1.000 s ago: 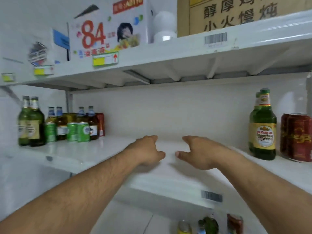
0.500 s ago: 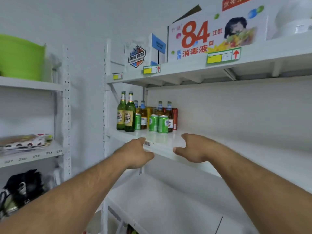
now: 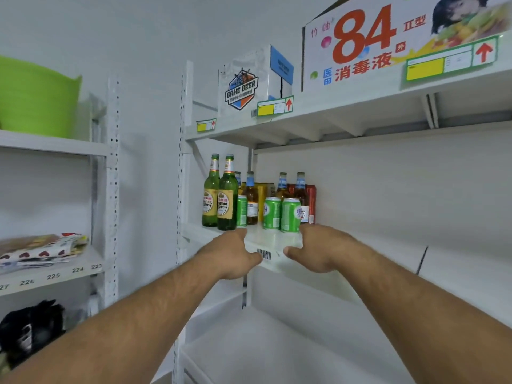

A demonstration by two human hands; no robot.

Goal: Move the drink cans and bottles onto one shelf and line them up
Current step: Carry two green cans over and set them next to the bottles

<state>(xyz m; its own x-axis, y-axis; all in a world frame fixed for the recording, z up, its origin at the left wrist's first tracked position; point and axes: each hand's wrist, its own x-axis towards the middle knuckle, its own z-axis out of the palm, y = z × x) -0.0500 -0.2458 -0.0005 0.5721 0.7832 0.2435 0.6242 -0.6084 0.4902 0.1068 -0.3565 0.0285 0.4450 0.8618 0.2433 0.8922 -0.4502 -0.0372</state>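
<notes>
Bottles [image 3: 220, 194], cans [image 3: 281, 214] on shelf [image 3: 273, 245]

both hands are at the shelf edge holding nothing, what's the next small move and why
Probably reach the right hand forward to grip the nearest green can. Both it and the left hand are empty at the shelf lip, and the cans stand unevenly in front of the bottles, so the row needs straightening.

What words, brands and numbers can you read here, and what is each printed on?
"BAHE BEER": white box, top shelf.
"84", "消毒液": large carton.
"223", "224", "225": left shelf edge.
Green bottle labels, can print, price tags, barcode: too blurred.
</notes>
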